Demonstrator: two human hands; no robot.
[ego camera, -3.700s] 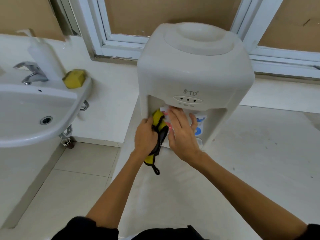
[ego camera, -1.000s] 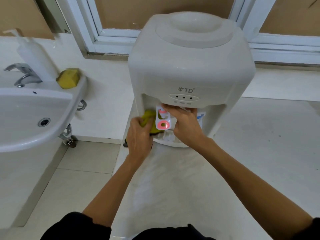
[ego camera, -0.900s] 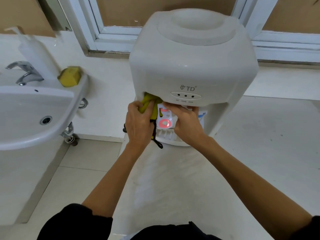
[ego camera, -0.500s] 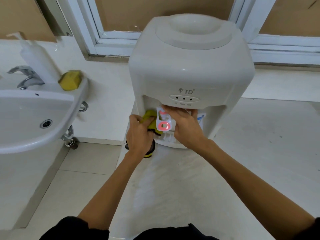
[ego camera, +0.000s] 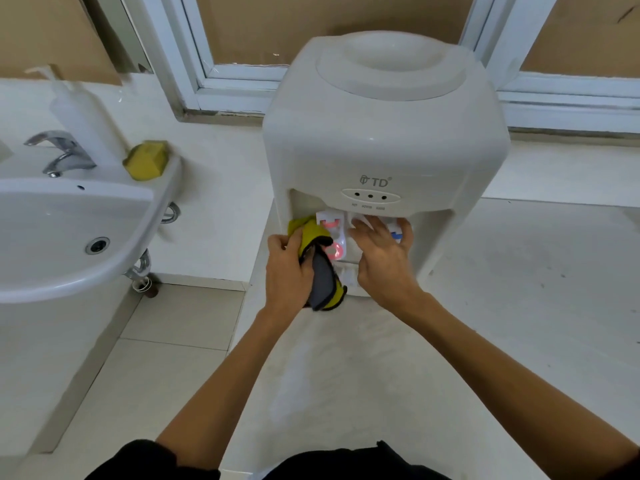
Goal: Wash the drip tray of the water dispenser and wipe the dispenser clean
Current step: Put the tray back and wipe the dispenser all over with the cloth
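Note:
A white tabletop water dispenser stands on a pale counter in front of me. My left hand grips a yellow and grey cloth and presses it into the left side of the tap recess, beside the red hot tap. My right hand lies flat with fingers spread against the recess, between the red tap and the blue cold tap. The drip tray shows only as a white sliver between my hands, low in the recess.
A white washbasin with a chrome tap hangs at the left. On its rim sit a yellow sponge and a white pump bottle. A white window frame runs behind. Tiled floor lies below the basin.
My left hand has rubbed the cloth up and down in the left of the recess; the cloth now hangs lower with its grey side showing. My right hand has slid rightward off the red tap.

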